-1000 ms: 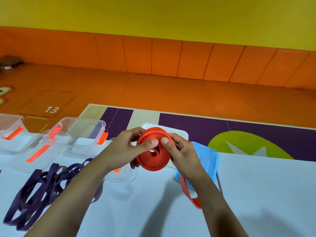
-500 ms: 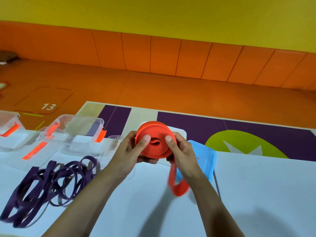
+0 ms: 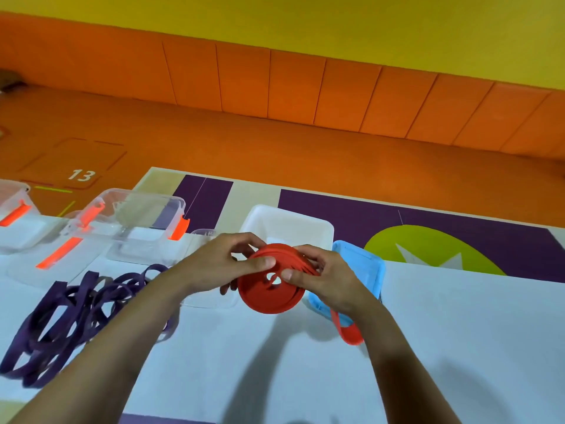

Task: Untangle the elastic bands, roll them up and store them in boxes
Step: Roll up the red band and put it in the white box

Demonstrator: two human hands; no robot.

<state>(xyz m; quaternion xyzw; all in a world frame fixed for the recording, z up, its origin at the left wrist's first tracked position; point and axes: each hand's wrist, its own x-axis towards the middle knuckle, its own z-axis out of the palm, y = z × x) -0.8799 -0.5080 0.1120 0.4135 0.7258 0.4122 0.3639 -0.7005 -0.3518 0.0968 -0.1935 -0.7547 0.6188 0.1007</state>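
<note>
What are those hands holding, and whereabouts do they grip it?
A red rubbery elastic band rolled into a flat coil. The left hand grips its left edge, the right hand its right edge, both thumbs pressing the face near the centre hole.

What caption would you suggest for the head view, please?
Left hand and right hand grip a nearly rolled red elastic band over the table; tangled purple bands lie nearby.

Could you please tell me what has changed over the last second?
The red band roll has tipped from upright to flatter, left hand and right hand keeping their grip. Its loose tail still hangs below the right wrist; the purple bands stay put.
</note>
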